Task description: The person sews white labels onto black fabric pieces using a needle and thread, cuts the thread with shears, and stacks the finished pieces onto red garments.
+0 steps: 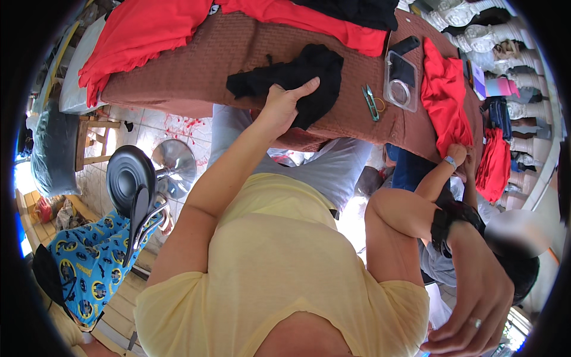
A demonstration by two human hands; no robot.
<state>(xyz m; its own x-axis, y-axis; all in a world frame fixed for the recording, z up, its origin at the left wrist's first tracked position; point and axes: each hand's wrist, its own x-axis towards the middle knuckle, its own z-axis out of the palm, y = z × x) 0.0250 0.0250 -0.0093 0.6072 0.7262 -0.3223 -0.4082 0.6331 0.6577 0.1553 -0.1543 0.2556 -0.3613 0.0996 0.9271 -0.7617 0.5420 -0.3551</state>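
Note:
A piece of black cloth [315,83] lies bunched near the front edge of a table with a brown cover [196,77]. My left hand [284,107] grips its near side, the thumb stretched out on top and the other fingers hidden in the folds. My right hand [476,297], with a ring and a black wristband, is raised close to the camera at the lower right. Its fingers are loosely bent and slightly apart, with nothing seen in them. Green-handled thread snips [370,102] lie right of the black cloth.
A clear plastic box [401,80] holds a dark item and a ring-shaped roll. Red cloth [154,35] covers the far left. At right, a co-worker's hand [457,153] touches a red garment [443,95]. A black stool [131,178] stands left.

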